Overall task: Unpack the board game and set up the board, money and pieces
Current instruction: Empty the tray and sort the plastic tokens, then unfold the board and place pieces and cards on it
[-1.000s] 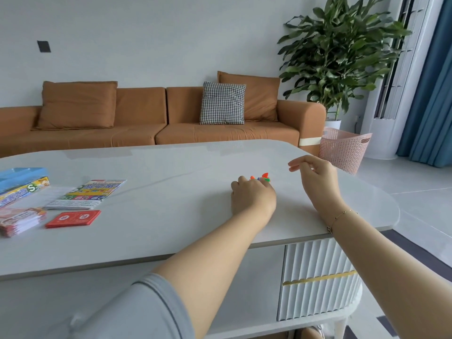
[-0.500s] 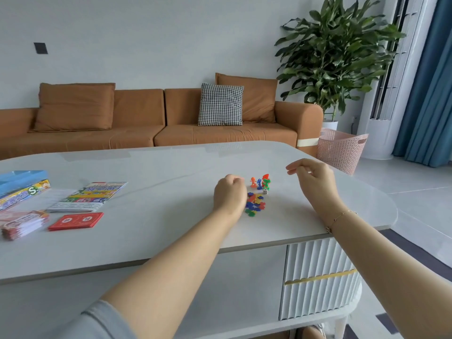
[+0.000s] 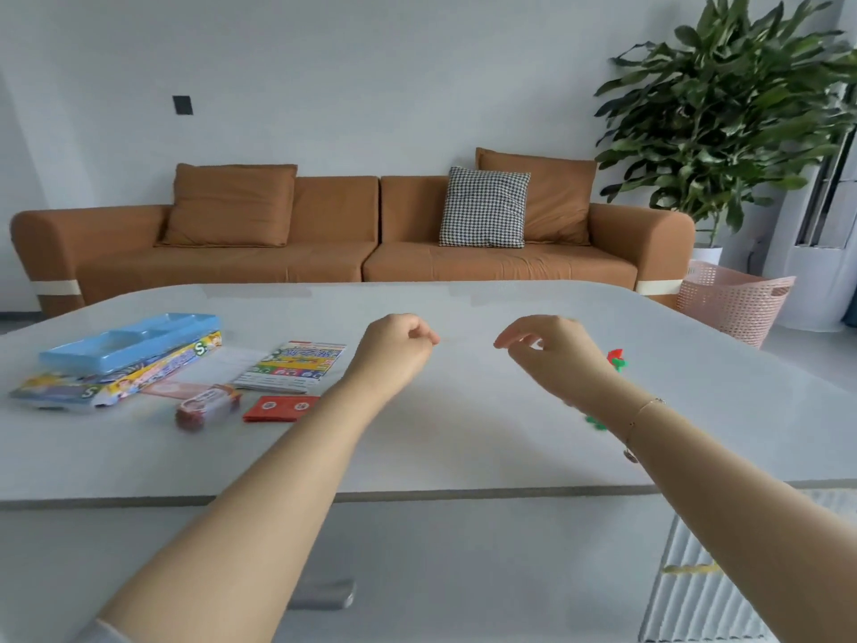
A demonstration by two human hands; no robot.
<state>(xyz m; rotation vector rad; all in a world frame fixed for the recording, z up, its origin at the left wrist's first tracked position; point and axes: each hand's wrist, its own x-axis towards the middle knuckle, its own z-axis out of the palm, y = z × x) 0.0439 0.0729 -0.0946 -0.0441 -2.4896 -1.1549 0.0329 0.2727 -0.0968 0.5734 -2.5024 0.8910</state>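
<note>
The desk [image 3: 463, 447] carries all the game material, and it is judged that unpacking is largely done while setting up has barely begun. At the left of the desk a blue tray [image 3: 134, 338] rests on top of the game box [image 3: 116, 380]. Just right of the box lies a folded, printed item [image 3: 292, 366]; it is judged to be the board, not yet opened flat. In front of it lie a red card pack [image 3: 280, 407] and a wrapped bundle [image 3: 208, 406], which is blurred; whether it is the money cannot be told.

The playing pieces [image 3: 616, 359] are at the right of the desk. Only a red and green tip is seen beyond the right wrist, and a green smear [image 3: 593, 422] shows below the forearm; the rest is hidden behind the arm.

Both hands are raised above the desk centre, well apart from the box. The left hand [image 3: 396, 350] is loosely clenched, thumb against forefinger; whether a small piece is pinched there cannot be told. The right hand [image 3: 552, 352] is half curled with fingers pointing left, and nothing is seen held in it.

The next move is judged to call for a reach left to the folded item, so that it can be spread over the bare centre, with the pieces kept clear.
</note>
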